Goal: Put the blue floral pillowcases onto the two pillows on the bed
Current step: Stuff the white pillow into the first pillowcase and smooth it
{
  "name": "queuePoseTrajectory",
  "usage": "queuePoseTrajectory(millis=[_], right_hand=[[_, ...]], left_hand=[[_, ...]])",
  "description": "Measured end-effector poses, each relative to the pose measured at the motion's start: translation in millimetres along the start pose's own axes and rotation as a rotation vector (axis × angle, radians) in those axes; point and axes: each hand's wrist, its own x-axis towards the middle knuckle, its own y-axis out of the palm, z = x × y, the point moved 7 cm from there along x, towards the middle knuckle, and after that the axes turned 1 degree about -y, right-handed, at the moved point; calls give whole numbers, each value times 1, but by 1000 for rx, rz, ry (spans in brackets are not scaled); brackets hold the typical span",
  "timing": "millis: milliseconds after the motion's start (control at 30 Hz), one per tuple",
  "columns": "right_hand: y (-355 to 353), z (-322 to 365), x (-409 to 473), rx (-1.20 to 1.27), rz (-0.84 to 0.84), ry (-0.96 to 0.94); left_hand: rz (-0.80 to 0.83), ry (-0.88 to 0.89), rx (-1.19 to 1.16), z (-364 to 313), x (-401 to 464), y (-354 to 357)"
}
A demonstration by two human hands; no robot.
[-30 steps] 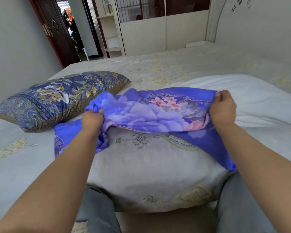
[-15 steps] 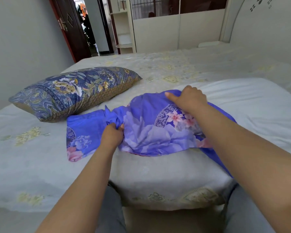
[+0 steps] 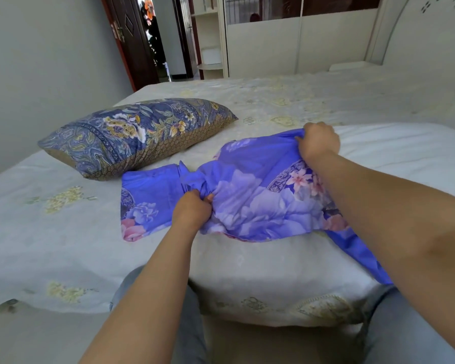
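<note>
Pillowcase (image 3: 260,195) atop near pillow (image 3: 273,279) on bed (image 3: 50,232); second pillow (image 3: 134,135) behind, to left.

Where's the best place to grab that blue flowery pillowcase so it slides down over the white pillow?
Probably at its open hem, one hand per side from above. The blue pillowcase lies bunched over the white pillow's far end; the left hand grips a gather and the right hand the far edge, so pulling toward the body should draw it on.
</note>
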Motion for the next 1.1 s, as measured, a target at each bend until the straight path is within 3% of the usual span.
queuePoseTrajectory(millis=[167, 333, 433, 533, 633, 733, 833, 1000, 1100], right_hand=[[-19, -56, 3, 128, -65, 203], [-4, -57, -10, 74, 0, 154], [8, -50, -15, -65, 44, 13], [18, -53, -20, -156, 89, 13], [18, -49, -26, -230, 151, 19], [19, -50, -35, -216, 189, -10], [17, -60, -45, -164, 226, -17], [13, -65, -63, -169, 318, -1], [3, -53, -58, -232, 455, -42]], left_hand=[[10, -52, -45, 26, -8, 9], [56, -62, -104, 31, -4, 17], [-150, 43, -27, 12, -2, -6], [-393, 353, 9, -46, -5, -31], [-277, 442, 107, -93, 13, -9], [-111, 401, 266, -114, 36, 29], [-7, 318, 206, -127, 56, 44], [-95, 325, 263, -143, 68, 40], [-151, 378, 174, -142, 56, 41]])
